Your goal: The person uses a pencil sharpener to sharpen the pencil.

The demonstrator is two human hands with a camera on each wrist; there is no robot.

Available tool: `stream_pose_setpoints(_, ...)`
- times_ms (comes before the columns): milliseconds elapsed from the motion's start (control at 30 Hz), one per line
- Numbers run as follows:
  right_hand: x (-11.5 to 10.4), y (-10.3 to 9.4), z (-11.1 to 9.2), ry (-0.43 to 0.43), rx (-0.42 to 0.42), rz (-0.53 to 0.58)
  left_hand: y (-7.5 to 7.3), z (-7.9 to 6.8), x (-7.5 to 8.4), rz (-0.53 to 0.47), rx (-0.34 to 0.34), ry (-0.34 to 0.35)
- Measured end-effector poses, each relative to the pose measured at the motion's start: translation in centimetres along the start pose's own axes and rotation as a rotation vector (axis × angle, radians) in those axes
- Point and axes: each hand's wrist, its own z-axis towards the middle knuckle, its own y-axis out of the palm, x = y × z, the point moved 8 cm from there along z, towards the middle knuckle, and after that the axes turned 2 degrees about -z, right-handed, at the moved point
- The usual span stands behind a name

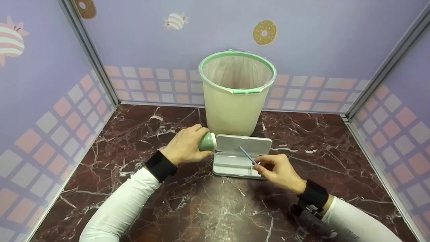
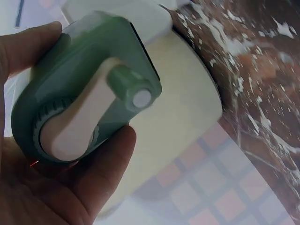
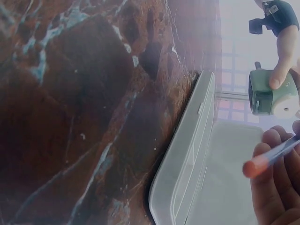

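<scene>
My left hand (image 1: pixel 186 144) grips a green pencil sharpener (image 1: pixel 206 143) with a white face. A pale crank with a green knob shows on the sharpener (image 2: pixel 86 91) in the left wrist view. My right hand (image 1: pixel 275 169) pinches a slim blue pencil (image 1: pixel 248 155) between thumb and fingers, over the case. In the right wrist view, the pencil (image 3: pixel 269 159) has an orange-red end towards the camera. A whitish pencil case (image 1: pixel 243 144) lies open between my hands, its lid tilted up at the back. Compartments show in its lower half, partly hidden by my right hand.
A cream bin (image 1: pixel 235 107) with a green rim and plastic liner stands right behind the case. Purple panels with a tile pattern (image 1: pixel 164 83) enclose the back and both sides of the dark red marbled tabletop (image 1: pixel 188 208).
</scene>
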Motion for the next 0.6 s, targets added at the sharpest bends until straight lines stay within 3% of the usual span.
stream_pose_setpoints(200, -0.5, -0.1, 0.2, -0.03, 0.008, -0.024, 1.3, -0.3, 1.1, -0.028, -0.084, -0.003)
stream_pose_setpoints(600, -0.3, 0.5, 0.3, -0.018, -0.069, 0.0, 3.6, -1.0, 3.9, -0.101, -0.147, 0.088)
